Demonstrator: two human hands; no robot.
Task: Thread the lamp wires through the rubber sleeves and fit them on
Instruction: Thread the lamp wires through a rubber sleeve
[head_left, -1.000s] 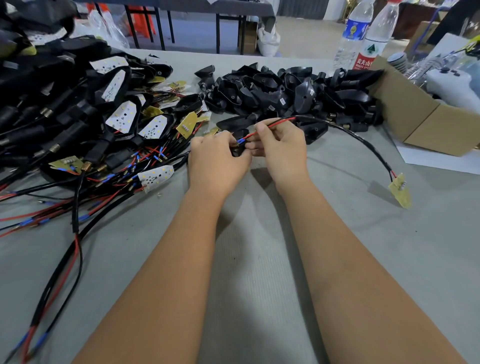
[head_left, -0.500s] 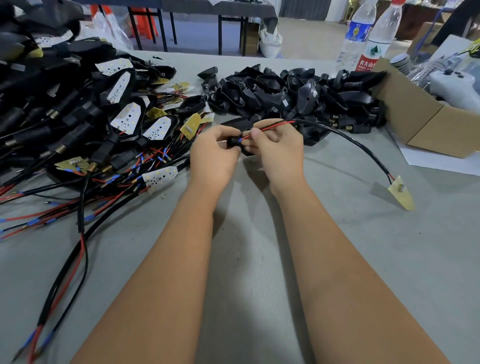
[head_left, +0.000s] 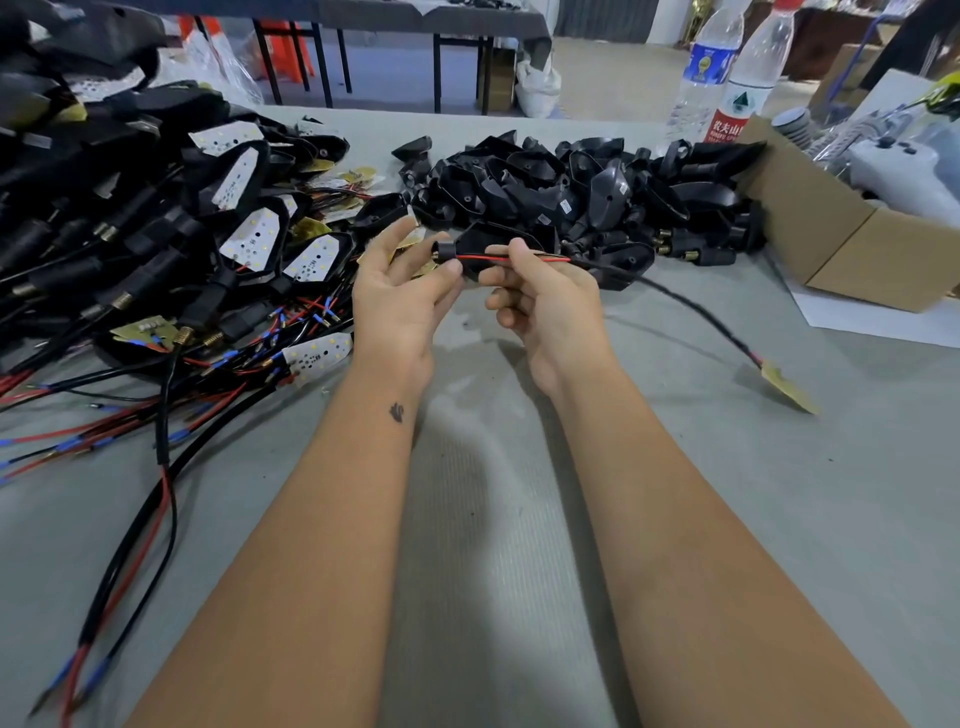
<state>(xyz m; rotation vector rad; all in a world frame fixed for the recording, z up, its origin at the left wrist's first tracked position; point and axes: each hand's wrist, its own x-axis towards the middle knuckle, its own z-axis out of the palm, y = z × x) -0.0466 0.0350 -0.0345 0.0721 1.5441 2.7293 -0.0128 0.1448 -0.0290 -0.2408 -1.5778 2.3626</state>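
Palm-up L hand (head_left: 402, 301), thumb + forefinger pinching small black rubber sleeve (head_left: 445, 251) above grey table (head_left: 779, 519). R hand (head_left: 540, 296) fingers curled, pinching red/black lamp wires (head_left: 480, 258) just beside sleeve, wires entering it. Cable trailing R to gold circuit board (head_left: 787, 387). Black housings pile (head_left: 571, 187) behind.

The only print I can read is on the water bottle (head_left: 748, 88) standing just behind my cardboard box (head_left: 810, 228): its red label shows the white characters 农夫山. The blue label on the bottle (head_left: 701, 78) beside it is too blurred for me to read.
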